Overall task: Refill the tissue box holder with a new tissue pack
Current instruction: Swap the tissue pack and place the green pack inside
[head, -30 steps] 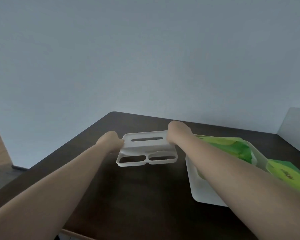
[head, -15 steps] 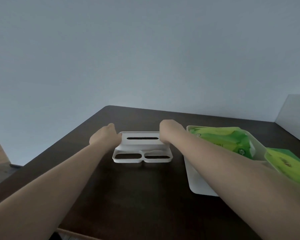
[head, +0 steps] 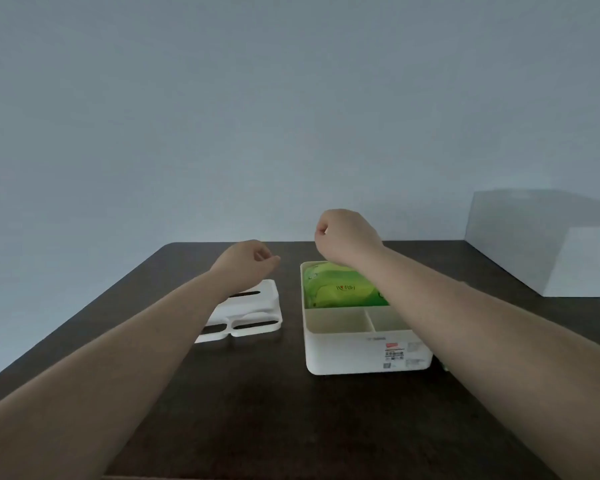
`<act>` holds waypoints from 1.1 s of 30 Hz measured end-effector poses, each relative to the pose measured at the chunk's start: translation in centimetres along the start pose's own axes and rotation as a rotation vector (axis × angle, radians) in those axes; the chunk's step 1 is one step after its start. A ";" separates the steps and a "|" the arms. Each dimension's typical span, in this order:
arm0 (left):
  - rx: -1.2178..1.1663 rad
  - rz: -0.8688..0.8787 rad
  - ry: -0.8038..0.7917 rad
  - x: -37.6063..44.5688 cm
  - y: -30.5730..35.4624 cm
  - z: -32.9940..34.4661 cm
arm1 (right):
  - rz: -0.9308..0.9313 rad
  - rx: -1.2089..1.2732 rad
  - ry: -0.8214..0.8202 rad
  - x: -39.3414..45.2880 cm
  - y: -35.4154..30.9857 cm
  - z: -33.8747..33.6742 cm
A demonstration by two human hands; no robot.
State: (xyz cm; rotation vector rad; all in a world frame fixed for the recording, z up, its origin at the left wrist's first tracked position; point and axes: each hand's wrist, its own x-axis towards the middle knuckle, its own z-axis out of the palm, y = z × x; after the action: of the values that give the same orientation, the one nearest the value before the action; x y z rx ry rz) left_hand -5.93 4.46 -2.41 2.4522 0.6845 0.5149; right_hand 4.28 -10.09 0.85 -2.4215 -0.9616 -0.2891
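Your holder sits open in the centre of the frame, lid off to its left.

The white holder (head: 364, 351) has a green tissue pack (head: 340, 289) lying in its far compartment (the two near compartments show only bare walls). Its lid (head: 257, 315) lies flat on the dark table (head: 291, 410), just left of the holder. Your left hand (head: 245, 263) hovers above the lid, fingers loosely curled, holding nothing. Your right hand (head: 347, 237) hangs above the pack in a loose fist, empty. A white box (head: 548, 251) sits at right.

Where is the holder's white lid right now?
The white lid lies flat on the dark table, left of the open white holder, partly hidden under the left forearm; neither hand touches it.
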 end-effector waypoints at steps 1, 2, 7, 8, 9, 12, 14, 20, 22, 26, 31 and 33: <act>-0.020 0.034 -0.031 -0.3 1.2 0.3 | 0.019 -0.001 0.015 -0.3 0.9 -0.7; -0.033 0.068 -0.067 -0.5 2.3 0.7 | 0.040 -0.005 0.022 -0.7 1.8 -1.3; 0.089 0.237 -0.215 -1.0 6.2 2.8 | 0.237 -0.082 -0.030 -2.4 6.7 -3.7; 0.131 0.251 -0.228 -1.1 6.7 3.2 | 0.297 -0.095 -0.060 -2.7 7.7 -4.0; 0.185 0.262 -0.239 -1.1 7.1 3.6 | 0.352 -0.099 -0.092 -3.0 8.7 -4.1; 0.301 0.274 -0.240 -1.0 7.6 4.6 | 0.447 -0.100 -0.190 -4.0 11.3 -4.4; 0.289 0.261 -0.228 -0.8 7.9 4.9 | 0.454 -0.099 -0.235 -4.7 12.7 -4.5; 0.063 0.229 -0.082 0.4 10.1 2.8 | 0.470 -0.147 -0.432 -6.1 14.5 -4.1; 0.017 0.217 -0.014 1.2 10.8 2.0 | 0.458 -0.189 -0.490 -6.3 14.9 -3.7; 0.061 0.186 0.147 3.1 11.6 1.6 | 0.481 -0.234 -0.548 -5.7 15.4 -3.4; 0.244 0.229 0.278 5.0 11.0 3.6 | 0.503 -0.236 -0.530 -5.2 16.4 -2.5; 0.292 0.241 0.274 5.9 10.0 4.6 | 0.508 -0.242 -0.509 -5.1 16.8 -2.0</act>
State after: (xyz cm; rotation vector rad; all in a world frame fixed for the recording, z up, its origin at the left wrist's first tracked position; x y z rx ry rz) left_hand 4.54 -1.29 1.11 2.7875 0.6075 0.9151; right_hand 12.11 -24.53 -5.81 -2.9269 -0.4789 0.4347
